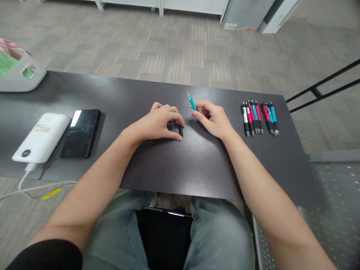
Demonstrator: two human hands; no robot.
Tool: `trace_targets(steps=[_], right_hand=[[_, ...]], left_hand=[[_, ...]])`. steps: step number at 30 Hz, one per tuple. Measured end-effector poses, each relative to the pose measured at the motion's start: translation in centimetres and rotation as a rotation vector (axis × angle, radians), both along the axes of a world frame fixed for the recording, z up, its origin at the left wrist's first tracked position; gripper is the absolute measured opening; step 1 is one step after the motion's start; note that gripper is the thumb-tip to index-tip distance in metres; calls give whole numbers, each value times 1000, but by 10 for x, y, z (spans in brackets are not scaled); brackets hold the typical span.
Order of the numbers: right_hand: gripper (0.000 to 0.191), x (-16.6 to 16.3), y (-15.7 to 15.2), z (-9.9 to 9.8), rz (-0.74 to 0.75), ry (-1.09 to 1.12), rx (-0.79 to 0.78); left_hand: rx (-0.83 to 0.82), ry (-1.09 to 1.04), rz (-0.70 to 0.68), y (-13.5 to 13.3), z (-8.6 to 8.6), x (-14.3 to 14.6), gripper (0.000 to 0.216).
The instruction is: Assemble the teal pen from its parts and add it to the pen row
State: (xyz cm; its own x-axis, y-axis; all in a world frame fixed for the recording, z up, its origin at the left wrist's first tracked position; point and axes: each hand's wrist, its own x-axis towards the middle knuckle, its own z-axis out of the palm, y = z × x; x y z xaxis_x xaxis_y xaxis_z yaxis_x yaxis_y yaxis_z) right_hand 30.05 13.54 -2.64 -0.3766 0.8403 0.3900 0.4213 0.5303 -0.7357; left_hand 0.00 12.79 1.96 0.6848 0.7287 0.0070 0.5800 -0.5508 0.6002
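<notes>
In the middle of the table, my left hand is curled palm down, with its thumb and fingertips at the two ends of a short black pen part. Another dark piece shows under its curved fingers, too hidden to name. To its right, my right hand is closed around a teal pen barrel. A thin metallic piece sticks out of the barrel's far end, pointing up and to the left. The barrel's near end is hidden in the fingers.
Two groups of pens, in white, pink and teal with black grips, lie at the right. At the left are a black phone and a white power bank with a cable. A pale basket stands at the far left.
</notes>
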Motion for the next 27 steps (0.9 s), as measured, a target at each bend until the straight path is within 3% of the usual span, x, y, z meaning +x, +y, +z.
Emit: trace_targets(steps=[5, 10, 14, 19, 22, 27], right_hand=[[48, 0, 0, 1, -15, 7, -29], [54, -1, -1, 4, -23, 21, -47], [58, -2, -1, 6, -31, 41, -51], [53, -2, 0, 4, -36, 62, -59], [51, -1, 0, 2, -33, 59, -64], [50, 1, -1, 2, -1, 32, -72]], left_hand=[[36, -92, -32, -2, -8, 2, 33], [62, -119, -45, -8, -6, 5, 30], [75, -228, 14, -9, 3, 7, 41], [-132, -683, 137, -1, 2, 14, 70], [-238, -861, 268, 4, -2, 20, 74], [-163, -1038, 458, 13, -11, 18, 73]])
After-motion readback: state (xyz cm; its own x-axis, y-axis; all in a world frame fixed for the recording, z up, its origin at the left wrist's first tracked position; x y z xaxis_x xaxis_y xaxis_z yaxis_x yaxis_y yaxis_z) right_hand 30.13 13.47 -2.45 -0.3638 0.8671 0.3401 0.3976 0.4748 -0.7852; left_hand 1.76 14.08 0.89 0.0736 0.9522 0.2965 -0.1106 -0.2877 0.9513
